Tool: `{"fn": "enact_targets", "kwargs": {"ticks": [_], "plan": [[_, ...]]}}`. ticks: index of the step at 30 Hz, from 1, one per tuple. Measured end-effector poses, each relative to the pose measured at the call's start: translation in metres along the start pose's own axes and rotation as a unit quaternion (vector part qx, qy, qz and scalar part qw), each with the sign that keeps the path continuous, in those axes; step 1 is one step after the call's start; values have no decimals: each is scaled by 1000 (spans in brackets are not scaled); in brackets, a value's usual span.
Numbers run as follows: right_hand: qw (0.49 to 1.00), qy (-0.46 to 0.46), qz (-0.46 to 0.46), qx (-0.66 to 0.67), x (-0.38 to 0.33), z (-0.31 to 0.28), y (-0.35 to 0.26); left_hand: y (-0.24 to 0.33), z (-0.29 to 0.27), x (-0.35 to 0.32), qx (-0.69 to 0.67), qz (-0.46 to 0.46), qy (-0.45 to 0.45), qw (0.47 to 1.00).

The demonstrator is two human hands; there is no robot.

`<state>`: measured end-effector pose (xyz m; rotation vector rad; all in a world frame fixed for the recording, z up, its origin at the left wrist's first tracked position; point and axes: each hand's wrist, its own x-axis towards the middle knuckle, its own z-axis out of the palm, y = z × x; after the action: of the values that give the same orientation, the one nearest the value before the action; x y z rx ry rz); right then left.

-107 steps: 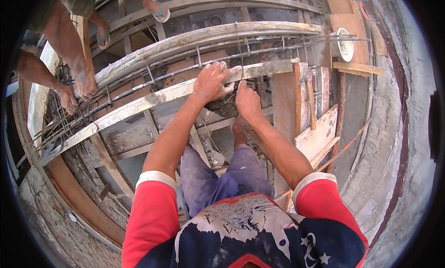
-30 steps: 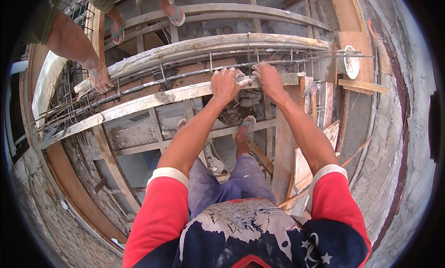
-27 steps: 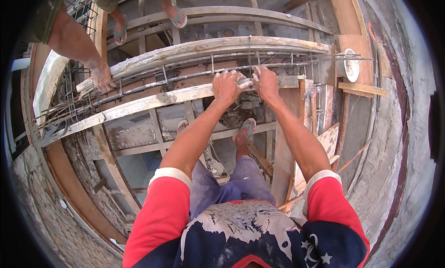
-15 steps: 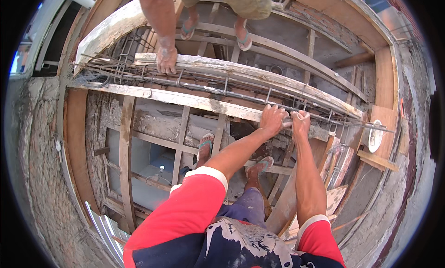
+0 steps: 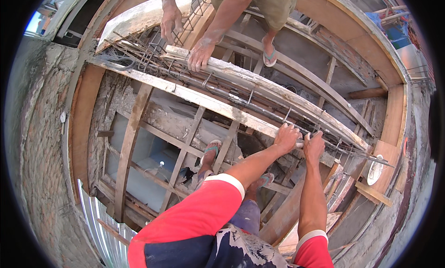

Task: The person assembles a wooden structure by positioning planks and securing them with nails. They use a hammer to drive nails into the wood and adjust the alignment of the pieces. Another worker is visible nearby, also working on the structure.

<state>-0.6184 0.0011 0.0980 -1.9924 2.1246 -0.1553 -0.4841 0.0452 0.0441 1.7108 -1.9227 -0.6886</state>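
My left hand (image 5: 287, 139) is curled over the right-hand part of a long, pale wooden board (image 5: 194, 97), fingers on its upper edge. Close beside it, my right hand (image 5: 314, 146) is closed at the same end, against the steel bars. What its fingers hold is hidden. Just beyond the board lies a cage of steel reinforcing bars (image 5: 227, 95) with bent stirrups. A rough, cement-crusted plank (image 5: 273, 95) runs along the cage's far side. Another person's hand (image 5: 200, 55) rests on that plank's left end, while their other hand (image 5: 171, 23) hangs over the bars.
Wooden cross-beams (image 5: 132, 152) span openings to a lower level under me. My sandalled foot (image 5: 212, 152) stands among them. A white oval object (image 5: 374, 170) lies on plywood at right. Corrugated metal sheeting (image 5: 109, 226) is at lower left, by a rough brick wall (image 5: 41, 143).
My view has shifted, so the scene sits turned and farther right. The other person's second hand has come into view over the bars. My hands stay at the same end of the board.
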Motion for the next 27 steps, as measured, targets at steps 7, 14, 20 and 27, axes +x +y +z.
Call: {"fn": "enact_targets", "kwargs": {"ticks": [7, 14, 20, 27], "plan": [[999, 41, 6, -8, -20, 11, -23, -1, 2, 0, 31, 26, 7, 999], [988, 72, -131, 28, -25, 9, 1, -2, -2, 6, -1, 24, -5, 1000], [926, 27, 116, 357, -34, 12, 38, 3, -8, 14, 4, 41, -95, 995], [722, -49, 349, 595, -17, 29, 58, 34, -2, 51, -140, -117, -185, 966]]}}
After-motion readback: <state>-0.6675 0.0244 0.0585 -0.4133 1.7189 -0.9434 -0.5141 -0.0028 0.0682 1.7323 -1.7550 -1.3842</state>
